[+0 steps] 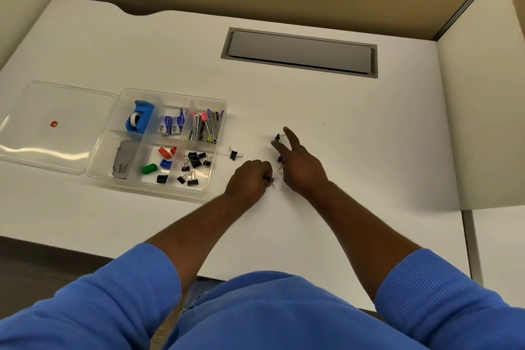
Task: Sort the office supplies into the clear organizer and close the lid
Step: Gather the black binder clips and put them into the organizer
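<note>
Where the smooth white worktop (355, 136) starts at the left, the clear lid (56, 145) lies flat and open. It is glossy with rounded corners and carries a small orange dot (53, 123). Touching its right edge sits the clear organizer (142, 186), a shallow plastic tray split by thin walls. The back row holds a blue tape dispenser (140, 119), small printed boxes (170, 125) and a bundle of long thin pieces (204, 129). The front row has a flat grey metal piece (123, 162), chunky coloured plastic bits (149, 169) and black binder clips (194, 160) with wire handles. Just right of the tray a loose clip (233, 154) stands on the worktop. Next comes the left hand (250, 179), its grip curled tight on the held clips (272, 179), whose wire loops poke out. Beside it the right hand (302, 167) rests with its grip open and its fingers spread straight. A far clip (277, 137) lies between the fingertips and a near clip (280, 160) at the thumb side. Farther back a grey rectangular hatch (299, 52) is set flush into the worktop.
</note>
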{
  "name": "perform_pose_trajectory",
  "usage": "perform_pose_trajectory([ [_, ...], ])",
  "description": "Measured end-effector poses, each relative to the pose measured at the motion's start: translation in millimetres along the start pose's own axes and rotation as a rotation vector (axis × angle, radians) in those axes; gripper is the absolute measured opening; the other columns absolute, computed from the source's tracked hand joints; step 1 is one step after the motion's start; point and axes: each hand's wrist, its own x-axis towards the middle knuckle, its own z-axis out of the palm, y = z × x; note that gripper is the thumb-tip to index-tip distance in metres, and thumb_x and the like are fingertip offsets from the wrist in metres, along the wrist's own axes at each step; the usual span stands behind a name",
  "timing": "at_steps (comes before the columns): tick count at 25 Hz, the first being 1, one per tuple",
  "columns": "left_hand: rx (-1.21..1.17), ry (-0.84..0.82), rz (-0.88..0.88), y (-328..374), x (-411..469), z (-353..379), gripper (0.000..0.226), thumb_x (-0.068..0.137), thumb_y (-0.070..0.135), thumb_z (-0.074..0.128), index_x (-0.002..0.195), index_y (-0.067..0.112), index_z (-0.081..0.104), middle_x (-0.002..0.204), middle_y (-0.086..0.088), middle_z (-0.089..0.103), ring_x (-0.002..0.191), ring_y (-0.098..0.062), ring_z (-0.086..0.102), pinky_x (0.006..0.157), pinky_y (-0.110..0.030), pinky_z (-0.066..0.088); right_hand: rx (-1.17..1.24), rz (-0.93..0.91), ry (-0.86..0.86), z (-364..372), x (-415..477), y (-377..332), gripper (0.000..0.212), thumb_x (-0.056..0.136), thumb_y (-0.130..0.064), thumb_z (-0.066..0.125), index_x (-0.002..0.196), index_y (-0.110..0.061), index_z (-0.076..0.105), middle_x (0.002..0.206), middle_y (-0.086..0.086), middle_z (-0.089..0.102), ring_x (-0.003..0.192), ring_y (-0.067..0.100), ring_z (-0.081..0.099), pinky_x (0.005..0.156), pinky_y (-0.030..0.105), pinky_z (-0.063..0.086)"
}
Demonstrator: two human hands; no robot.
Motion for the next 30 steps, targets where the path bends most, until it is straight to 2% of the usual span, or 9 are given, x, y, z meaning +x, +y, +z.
perform_pose_trajectory([
  [2, 0.0, 0.005, -0.005, -1.5, -4.5, -0.7, 0.005, 0.082, 0.015, 0.069, 0.082, 0.014, 0.064, 0.08, 0.0, 0.064, 0.079, -0.02, 0.057, 0.069, -0.037, 0.048, -0.053, -0.012, -0.067, -2.9, 5.5, -3.7, 0.08, 0.079, 0.0, 0.051, 0.151, -0.032, 0.035, 0.167, -0.004, 0.003, 0.114, 0.021, 0.046, 0.061, 0.03, 0.043],
  [5, -0.005, -0.007, -0.005, -3.5, -9.1, -3.0, 0.007, 0.08, 0.012, 0.069, 0.08, 0.016, 0.063, 0.079, 0.0, 0.062, 0.079, -0.02, 0.056, 0.067, -0.034, 0.046, -0.09, -0.01, -0.129, -4.7, 14.3, -4.7, 0.052, 0.085, -0.006, 0.058, 0.136, -0.017, 0.054, 0.159, 0.001, 0.025, 0.117, 0.028, 0.05, 0.07, 0.033, 0.047],
  [8, -0.009, -0.001, -0.015, -6.1, -13.4, -6.9, 0.009, 0.078, 0.012, 0.07, 0.078, 0.017, 0.063, 0.078, 0.003, 0.059, 0.078, -0.018, 0.053, 0.066, -0.032, 0.043, -0.038, 0.004, -0.101, -4.4, 14.3, -9.7, 0.038, 0.087, -0.004, 0.058, 0.124, -0.009, 0.061, 0.135, 0.004, 0.047, 0.104, 0.029, 0.057, 0.069, 0.032, 0.046],
  [11, 0.002, 0.022, 0.003, -7.8, -17.9, -10.3, 0.007, 0.08, 0.012, 0.069, 0.079, 0.017, 0.064, 0.079, 0.0, 0.061, 0.078, -0.018, 0.054, 0.066, -0.032, 0.043, -0.008, 0.021, -0.099, -4.0, 9.4, -16.6, 0.027, 0.09, -0.006, 0.055, 0.116, -0.007, 0.064, 0.114, 0.008, 0.051, 0.094, 0.03, 0.058, 0.065, 0.031, 0.039],
  [14, -0.007, 0.05, 0.028, -5.7, -21.4, -15.5, 0.006, 0.08, 0.012, 0.067, 0.08, 0.017, 0.064, 0.078, 0.001, 0.059, 0.075, -0.017, 0.052, 0.065, -0.03, 0.04, 0.008, 0.052, -0.094, -4.6, 2.3, -19.6, 0.016, 0.091, -0.009, 0.057, 0.102, -0.005, 0.067, 0.109, 0.009, 0.053, 0.09, 0.029, 0.058, 0.067, 0.032, 0.041],
  [18, -0.014, 0.092, 0.054, -1.9, -23.5, -30.4, 0.006, 0.082, 0.011, 0.064, 0.084, 0.017, 0.065, 0.082, -0.001, 0.062, 0.08, -0.018, 0.054, 0.068, -0.032, 0.042, 0.021, 0.099, -0.051, -5.3, -7.8, -27.9, 0.022, 0.092, -0.009, 0.05, 0.103, -0.005, 0.069, 0.108, 0.009, 0.056, 0.089, 0.03, 0.06, 0.074, 0.037, 0.05],
  [22, -0.042, 0.155, 0.083, -4.9, -27.3, -51.9, 0.007, 0.082, 0.011, 0.064, 0.081, 0.017, 0.064, 0.078, 0.0, 0.062, 0.079, -0.019, 0.054, 0.066, -0.032, 0.04, 0.09, 0.102, -0.009, -6.9, -12.4, -42.3, 0.023, 0.086, -0.005, 0.055, 0.101, -0.008, 0.072, 0.105, 0.007, 0.058, 0.088, 0.029, 0.061, 0.072, 0.035, 0.049],
  [26, -0.073, 0.198, 0.109, -23.4, -32.0, -78.4, 0.006, 0.081, 0.01, 0.067, 0.081, 0.016, 0.066, 0.078, -0.001, 0.065, 0.077, -0.019, 0.057, 0.068, -0.038, 0.048, 0.16, 0.108, 0.085, -8.8, -9.9, -72.1, 0.023, 0.085, -0.006, 0.057, 0.101, -0.013, 0.072, 0.104, 0.001, 0.059, 0.085, 0.026, 0.061, 0.07, 0.032, 0.047],
  [30, -0.081, 0.233, 0.074, -53.1, -36.3, -106.9, 0.007, 0.081, 0.011, 0.071, 0.081, 0.017, 0.067, 0.079, 0.002, 0.066, 0.077, -0.015, 0.058, 0.071, -0.035, 0.052, 0.203, 0.077, 0.193, -11.3, -0.1, -114.2, 0.022, 0.086, -0.007, 0.058, 0.101, -0.014, 0.073, 0.101, 0.001, 0.059, 0.082, 0.024, 0.06, 0.068, 0.033, 0.047],
])
